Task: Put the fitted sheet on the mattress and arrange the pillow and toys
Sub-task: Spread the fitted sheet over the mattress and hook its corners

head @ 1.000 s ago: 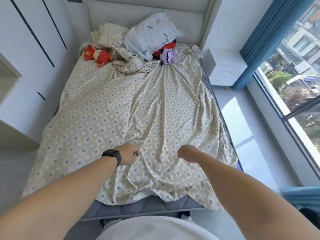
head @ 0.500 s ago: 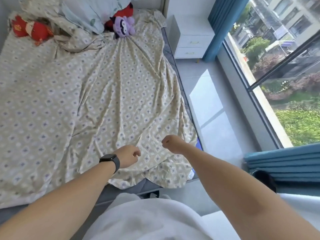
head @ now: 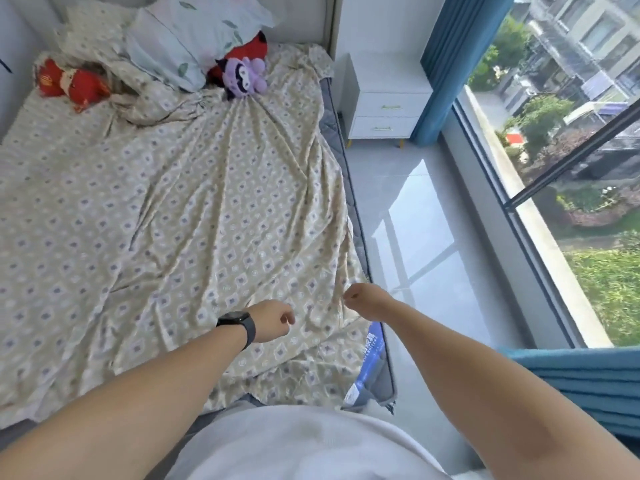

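- Fitted sheet (head: 194, 216) lies loose and creased over the grey mattress (head: 375, 389), its near corner uncovered.
- Left hand (head: 272, 320) and right hand (head: 363, 301) each pinch the sheet's near edge with curled fingers.
- Pillow (head: 187, 39), purple toy (head: 244, 76) and red toy (head: 71, 84) sit at the headboard end.

Both bare forearms reach forward. The left hand (head: 272, 320), a dark band at its wrist, and the right hand (head: 363, 303) are curled into loose fists, close together but apart.
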The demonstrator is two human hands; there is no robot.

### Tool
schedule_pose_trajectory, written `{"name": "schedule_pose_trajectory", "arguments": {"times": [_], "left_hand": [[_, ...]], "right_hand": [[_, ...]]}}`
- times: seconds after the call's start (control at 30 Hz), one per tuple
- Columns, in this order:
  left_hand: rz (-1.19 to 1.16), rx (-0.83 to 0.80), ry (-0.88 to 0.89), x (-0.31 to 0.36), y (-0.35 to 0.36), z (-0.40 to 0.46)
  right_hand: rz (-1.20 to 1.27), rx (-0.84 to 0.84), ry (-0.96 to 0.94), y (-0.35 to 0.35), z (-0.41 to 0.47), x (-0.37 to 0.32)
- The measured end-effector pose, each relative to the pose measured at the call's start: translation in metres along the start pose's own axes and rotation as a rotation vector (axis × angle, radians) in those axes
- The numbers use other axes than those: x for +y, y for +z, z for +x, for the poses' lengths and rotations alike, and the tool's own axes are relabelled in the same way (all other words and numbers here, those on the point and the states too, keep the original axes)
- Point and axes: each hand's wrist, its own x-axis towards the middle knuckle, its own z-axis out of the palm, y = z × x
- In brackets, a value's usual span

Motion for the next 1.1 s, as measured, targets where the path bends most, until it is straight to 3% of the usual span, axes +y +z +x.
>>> {"name": "schedule_pose_trajectory", "arguments": {"times": [0.23,0.43,0.7,0.87,1.1], "left_hand": [[-0.309,0.175,-0.25,0.104,0.052,0.032],[-0.393,0.164,-0.215,0.189,0.086,0.047],[-0.468,0.304,-0.323,0.181,0.078,0.063],[-0.594,0.343,-0.493,0.188,0.111,0.077],[-0.822,0.435,-0.773,0.215,0.149,0.114]], "right_hand": [[-0.243,-0.154,-0.158,-0.074,0.024,0.085],[-0.294,-0.133,-0.282,-0.125,0.044,0.113],[-0.381,-0.2,-0.341,-0.117,0.059,0.129],[-0.66,-0.391,-0.458,-0.106,0.092,0.118],[-0.969,-0.509,-0.722,-0.101,0.151,0.084]]}}
